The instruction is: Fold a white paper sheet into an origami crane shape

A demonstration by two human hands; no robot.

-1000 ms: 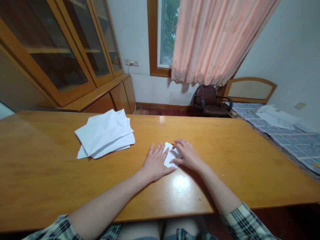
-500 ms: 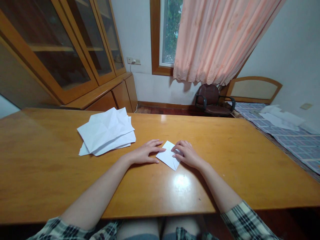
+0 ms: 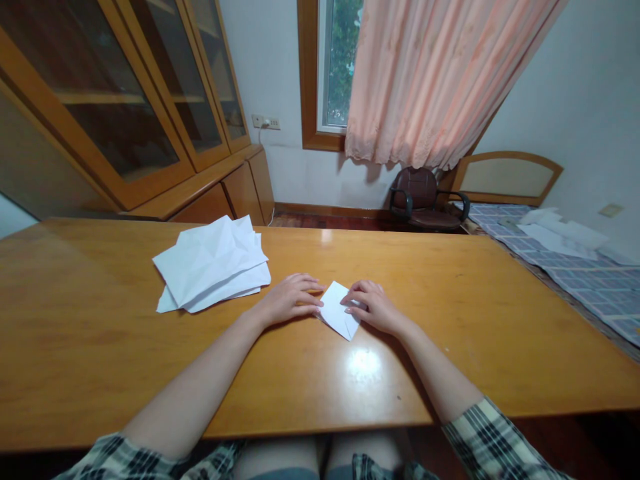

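Observation:
A small folded white paper (image 3: 338, 315) lies on the table in diamond shape, with a crease line near its lower right corner. My left hand (image 3: 295, 298) has its thumb and index finger closed together at the paper's left corner and hides that tip. From the right, my right hand (image 3: 373, 307) rests over the paper's right corner. Its fingers are bent, and the thumb and index fingertips are close together on the paper's surface. What lies under the right fingers is hidden.
Creased white sheets (image 3: 213, 263) lie in a loose pile left of my hands on the wooden table (image 3: 475, 333). Beyond the table are a glass-doored cabinet (image 3: 150, 100), a dark chair (image 3: 423, 197) and a bed (image 3: 560, 260) with white papers on it.
My left thumb has come up to the index finger, and both now close on the paper's left corner. The right hand and the paper stay almost in place.

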